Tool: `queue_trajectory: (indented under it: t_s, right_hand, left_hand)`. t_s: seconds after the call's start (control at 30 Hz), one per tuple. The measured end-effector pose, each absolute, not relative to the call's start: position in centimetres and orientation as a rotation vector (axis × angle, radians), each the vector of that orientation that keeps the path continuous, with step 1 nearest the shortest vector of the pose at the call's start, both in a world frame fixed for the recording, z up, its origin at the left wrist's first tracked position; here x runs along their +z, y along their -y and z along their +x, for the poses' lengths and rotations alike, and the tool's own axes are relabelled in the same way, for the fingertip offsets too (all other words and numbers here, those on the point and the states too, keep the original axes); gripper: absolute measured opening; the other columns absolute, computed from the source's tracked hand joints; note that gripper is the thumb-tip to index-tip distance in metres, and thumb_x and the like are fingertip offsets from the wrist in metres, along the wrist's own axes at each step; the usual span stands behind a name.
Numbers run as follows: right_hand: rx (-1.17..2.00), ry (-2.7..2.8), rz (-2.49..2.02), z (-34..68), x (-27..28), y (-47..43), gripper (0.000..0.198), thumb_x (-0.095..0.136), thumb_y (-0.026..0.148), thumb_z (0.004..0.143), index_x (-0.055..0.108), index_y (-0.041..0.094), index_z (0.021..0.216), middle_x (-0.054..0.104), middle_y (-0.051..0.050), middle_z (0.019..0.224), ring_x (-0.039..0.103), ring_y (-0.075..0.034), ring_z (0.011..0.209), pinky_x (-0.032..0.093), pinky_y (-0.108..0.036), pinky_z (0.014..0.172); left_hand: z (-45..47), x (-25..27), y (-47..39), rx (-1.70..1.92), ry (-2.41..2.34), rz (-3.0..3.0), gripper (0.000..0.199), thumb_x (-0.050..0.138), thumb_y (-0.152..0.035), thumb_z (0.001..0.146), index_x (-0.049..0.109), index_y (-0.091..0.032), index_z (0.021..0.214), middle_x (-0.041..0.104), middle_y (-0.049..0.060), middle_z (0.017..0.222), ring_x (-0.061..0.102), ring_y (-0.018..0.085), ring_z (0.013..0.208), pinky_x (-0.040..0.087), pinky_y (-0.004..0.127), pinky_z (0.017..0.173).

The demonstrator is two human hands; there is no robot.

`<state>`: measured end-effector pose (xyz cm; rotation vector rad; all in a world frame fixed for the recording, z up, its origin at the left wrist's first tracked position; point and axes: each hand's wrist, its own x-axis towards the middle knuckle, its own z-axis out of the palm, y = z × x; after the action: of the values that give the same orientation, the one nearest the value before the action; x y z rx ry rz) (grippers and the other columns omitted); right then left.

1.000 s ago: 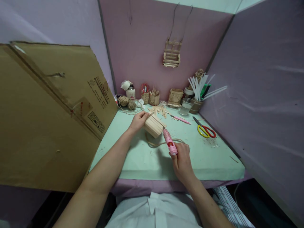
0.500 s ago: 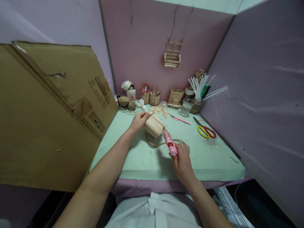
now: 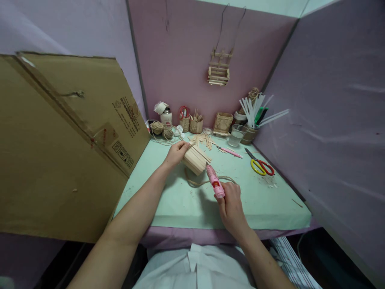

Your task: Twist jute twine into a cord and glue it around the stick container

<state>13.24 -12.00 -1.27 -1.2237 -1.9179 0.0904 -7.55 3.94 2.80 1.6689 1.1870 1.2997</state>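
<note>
My left hand (image 3: 178, 153) grips the far left end of a small holder made of wooden sticks (image 3: 196, 159), tilted above the table. In my right hand (image 3: 231, 200) is a pink glue gun (image 3: 215, 181), with fingers wrapped round its handle. Its nozzle points up and left at the near right edge of the stick holder; whether it touches, I cannot tell. Beneath them a piece of jute rope (image 3: 197, 184) curves over the pale green tabletop (image 3: 177, 208).
Loose wooden sticks (image 3: 204, 140), a pink craft knife (image 3: 230, 152) and scissors (image 3: 261, 164) lie farther back. Behind stand a glass of water (image 3: 236, 135), white glue sticks (image 3: 255, 110) and jute balls (image 3: 162, 129). A cardboard sheet (image 3: 66, 160) borders the left.
The glue gun's tip has shifted very slightly left along the edge of the stick holder. My left hand stays in place.
</note>
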Motion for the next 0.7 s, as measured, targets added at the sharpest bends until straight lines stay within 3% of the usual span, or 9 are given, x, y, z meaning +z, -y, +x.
queue_trajectory:
  t_s: [0.7]
  right_hand:
    - [0.106, 1.942, -1.225, 13.12, -1.41, 12.30, 0.021, 0.032, 0.026, 0.096, 0.049, 0.020, 0.106, 0.049, -0.005, 0.085, 0.041, -0.022, 0.079, 0.032, -0.038, 0.075]
  left_hand:
    - [-7.53, 2.93, -3.72, 1.316, -1.165, 1.675, 0.032, 0.050, -0.046, 0.080, 0.059, -0.016, 0.074, 0.050, -0.001, 0.069, 0.043, 0.012, 0.066, 0.036, 0.024, 0.061]
